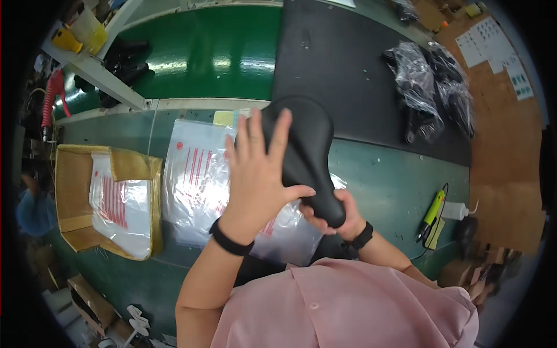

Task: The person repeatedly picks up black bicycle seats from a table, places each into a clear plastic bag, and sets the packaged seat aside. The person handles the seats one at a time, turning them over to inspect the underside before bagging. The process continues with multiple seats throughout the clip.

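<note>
A black bicycle saddle (310, 136) is held up over the workbench, its narrow nose toward me and its wide end away. My right hand (345, 217) wraps round the nose, thumb on one side and fingers on the other. With fingers spread, my left hand (258, 165) lies over the saddle's left side, the thumb reaching across the nose; whether its palm presses on the surface I cannot tell. Beneath the hands is a stack of clear plastic bags (194, 180) with red print. The saddle's underside is hidden.
An open cardboard box (156, 203) with more printed bags stands at left. Plastic-wrapped saddles (418, 87) lie on a black mat (342, 58) at the far right. A green electric screwdriver (432, 211) and a white squeeze bottle (456, 210) rest at right. Beyond runs a green conveyor belt (203, 52).
</note>
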`<state>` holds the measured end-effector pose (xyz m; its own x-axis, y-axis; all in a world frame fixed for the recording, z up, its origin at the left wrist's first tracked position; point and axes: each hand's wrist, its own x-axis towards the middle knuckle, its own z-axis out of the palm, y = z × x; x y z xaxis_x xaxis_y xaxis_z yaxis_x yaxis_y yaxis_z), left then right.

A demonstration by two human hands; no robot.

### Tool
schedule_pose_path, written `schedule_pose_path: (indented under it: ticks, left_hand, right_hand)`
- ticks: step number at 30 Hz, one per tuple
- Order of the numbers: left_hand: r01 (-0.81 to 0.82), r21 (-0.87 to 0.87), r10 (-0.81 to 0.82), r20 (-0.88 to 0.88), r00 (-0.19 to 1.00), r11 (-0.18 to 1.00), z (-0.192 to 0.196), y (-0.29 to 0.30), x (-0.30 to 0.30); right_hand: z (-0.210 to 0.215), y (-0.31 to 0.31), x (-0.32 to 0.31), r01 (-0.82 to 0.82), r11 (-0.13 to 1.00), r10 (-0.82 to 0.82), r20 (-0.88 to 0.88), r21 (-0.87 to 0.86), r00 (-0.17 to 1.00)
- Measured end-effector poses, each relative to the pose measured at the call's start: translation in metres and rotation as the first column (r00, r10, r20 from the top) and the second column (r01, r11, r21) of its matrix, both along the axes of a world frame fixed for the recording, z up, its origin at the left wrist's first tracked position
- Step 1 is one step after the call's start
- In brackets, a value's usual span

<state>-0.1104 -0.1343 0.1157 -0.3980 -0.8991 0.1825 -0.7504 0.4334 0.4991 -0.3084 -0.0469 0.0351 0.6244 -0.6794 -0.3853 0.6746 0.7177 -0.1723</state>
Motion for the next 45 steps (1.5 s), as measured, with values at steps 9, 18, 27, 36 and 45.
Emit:
schedule_pose_path:
  ticks: [9, 18, 27, 36, 45]
  left_hand:
    - [0.246, 0.25, -0.195, -0.214, 0.957, 0.936, 0.024, 0.027, -0.033]
    - [0.077, 0.317, -0.104, 0.067, 0.992, 0.945, -0.121, 0.156, -0.069]
    - [0.154, 0.248, -0.199, 0.17, 0.965, 0.956, -0.188, 0.177, -0.082]
    - [0.083, 0.619, 0.142, -0.306, 0.941, 0.781, -0.189, 0.153, -0.046]
    - [0.154, 0.768, 0.52, -0.551, 0.652, 0.621, -0.174, 0.141, -0.037]
  right_hand:
    - [0.039, 0.125, -0.042, -0.062, 0.956, 0.07, 0.019, -0.288, 0.997]
    - [-0.001, 0.197, -0.138, -0.295, 0.923, -0.341, -0.881, -0.247, -0.327]
    - [-0.061, 0.219, -0.135, -0.141, 0.963, -0.258, -0.93, -0.228, -0.26]
    - [-0.079, 0.2, -0.137, 0.191, 0.964, -0.26, -0.801, -0.184, 0.54]
    - [-0.105, 0.202, -0.15, 0.29, 0.952, -0.276, -0.696, -0.101, 0.663]
